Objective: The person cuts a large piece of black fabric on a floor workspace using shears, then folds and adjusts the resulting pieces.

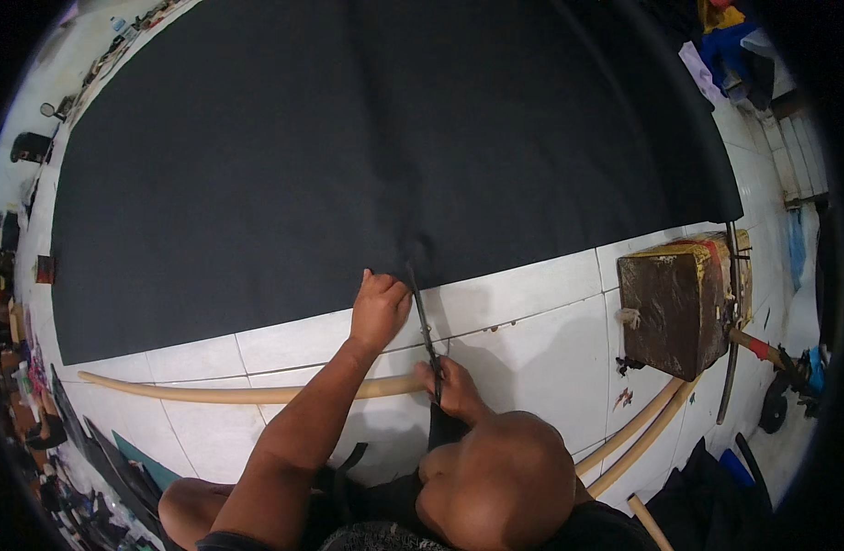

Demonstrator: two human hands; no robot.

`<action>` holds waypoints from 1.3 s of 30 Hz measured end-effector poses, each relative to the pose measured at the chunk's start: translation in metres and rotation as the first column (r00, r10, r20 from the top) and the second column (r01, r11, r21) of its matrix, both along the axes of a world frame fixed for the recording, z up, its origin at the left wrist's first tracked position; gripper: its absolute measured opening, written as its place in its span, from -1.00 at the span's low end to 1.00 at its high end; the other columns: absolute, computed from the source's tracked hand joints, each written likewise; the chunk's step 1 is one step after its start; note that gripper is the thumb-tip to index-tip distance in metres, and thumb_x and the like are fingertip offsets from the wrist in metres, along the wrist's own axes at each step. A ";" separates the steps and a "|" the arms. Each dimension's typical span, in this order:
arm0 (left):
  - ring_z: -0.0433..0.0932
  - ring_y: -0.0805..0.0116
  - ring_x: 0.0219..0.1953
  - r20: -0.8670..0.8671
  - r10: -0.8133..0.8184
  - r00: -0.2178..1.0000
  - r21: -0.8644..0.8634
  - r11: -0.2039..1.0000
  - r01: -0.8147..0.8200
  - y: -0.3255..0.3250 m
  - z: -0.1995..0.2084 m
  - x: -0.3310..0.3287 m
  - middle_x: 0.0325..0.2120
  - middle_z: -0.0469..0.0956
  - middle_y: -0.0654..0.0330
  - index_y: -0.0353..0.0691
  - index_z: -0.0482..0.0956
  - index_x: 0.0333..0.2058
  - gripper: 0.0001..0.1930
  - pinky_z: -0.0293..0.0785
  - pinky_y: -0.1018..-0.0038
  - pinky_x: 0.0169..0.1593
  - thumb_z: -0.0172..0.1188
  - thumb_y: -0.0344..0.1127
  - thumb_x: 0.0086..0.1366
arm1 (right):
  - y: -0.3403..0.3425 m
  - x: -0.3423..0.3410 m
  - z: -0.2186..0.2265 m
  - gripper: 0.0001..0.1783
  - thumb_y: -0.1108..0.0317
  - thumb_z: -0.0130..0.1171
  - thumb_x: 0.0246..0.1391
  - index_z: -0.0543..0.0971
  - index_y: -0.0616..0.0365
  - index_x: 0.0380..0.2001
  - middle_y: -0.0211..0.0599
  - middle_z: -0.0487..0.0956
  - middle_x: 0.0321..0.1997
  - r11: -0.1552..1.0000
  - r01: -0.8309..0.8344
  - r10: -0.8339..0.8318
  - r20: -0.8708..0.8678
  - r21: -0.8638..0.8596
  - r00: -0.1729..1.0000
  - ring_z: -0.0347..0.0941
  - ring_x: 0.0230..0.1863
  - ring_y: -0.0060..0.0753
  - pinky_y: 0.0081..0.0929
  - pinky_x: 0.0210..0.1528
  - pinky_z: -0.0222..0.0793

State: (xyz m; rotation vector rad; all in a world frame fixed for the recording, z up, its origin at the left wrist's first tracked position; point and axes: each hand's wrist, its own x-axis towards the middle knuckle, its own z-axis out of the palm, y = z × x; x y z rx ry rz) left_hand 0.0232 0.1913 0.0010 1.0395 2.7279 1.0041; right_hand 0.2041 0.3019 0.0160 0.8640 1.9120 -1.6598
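A large sheet of black fabric (211, 202) lies spread over the floor, its near edge running across in front of me. At that edge my left hand (381, 308) is closed, its fingers pinching the cloth. Just right of it, my right hand (457, 390) grips a pair of long dark scissors (423, 321) by the handles. The blades point away from me, with their tips at the fabric's edge close to my left fingers. Whether the blades are parted is hard to make out.
Under my left forearm a long pale curved pole (229, 395) lies on the white tiles (532, 367). To the right stands a brown taped block (670, 303), with more pale poles (642, 432) near it. Assorted clutter lines the left side, and dark cloth (707, 496) is bunched at lower right.
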 end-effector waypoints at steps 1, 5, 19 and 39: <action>0.53 0.10 -0.16 0.000 -0.001 1.000 -0.002 1.000 0.001 -0.001 -0.001 0.000 -0.37 0.53 0.16 -0.21 0.61 -0.40 -0.95 0.29 -0.09 0.27 0.27 -0.43 0.13 | -0.001 0.001 -0.003 -0.48 -0.10 0.16 0.24 0.48 0.21 -0.43 -0.33 0.46 -0.58 1.000 0.013 -0.013 -0.028 -0.008 1.000 0.37 -0.52 -0.45 -0.41 -0.42 0.28; 0.54 0.10 -0.17 -0.008 0.031 0.999 0.014 0.999 -0.031 -0.005 -0.004 0.001 -0.38 0.53 0.16 -0.20 0.61 -0.40 -0.95 0.28 -0.08 0.28 0.27 -0.43 0.13 | -0.004 0.000 0.000 -0.54 -0.02 0.18 0.26 0.46 0.17 -0.50 -0.47 0.41 -0.66 0.995 0.078 -0.083 -0.107 -0.055 0.991 0.32 -0.62 -0.58 -0.50 -0.54 0.24; 0.54 0.04 -0.15 0.051 -0.010 0.999 -0.030 0.999 0.012 -0.006 -0.006 -0.002 -0.33 0.55 0.13 -0.19 0.62 -0.30 -0.87 0.21 -0.10 0.32 0.28 -0.43 0.14 | 0.019 -0.067 -0.041 -0.42 -0.19 0.17 0.21 0.42 0.12 -0.58 -0.46 0.41 -0.71 0.990 0.032 0.010 -0.293 0.137 0.956 0.35 -0.68 -0.57 -0.50 -0.59 0.27; 0.50 0.00 0.11 -0.077 -0.238 0.968 -0.295 0.933 0.206 -0.014 0.010 0.008 -0.04 0.54 -0.05 -0.32 0.52 0.03 -0.53 0.34 0.05 0.25 0.24 -0.34 0.11 | 0.042 -0.210 -0.031 -0.36 -0.23 0.22 0.16 0.39 0.10 -0.68 -0.43 0.39 -0.74 0.991 0.097 -0.066 -0.297 0.090 0.953 0.32 -0.75 -0.58 -0.53 -0.70 0.22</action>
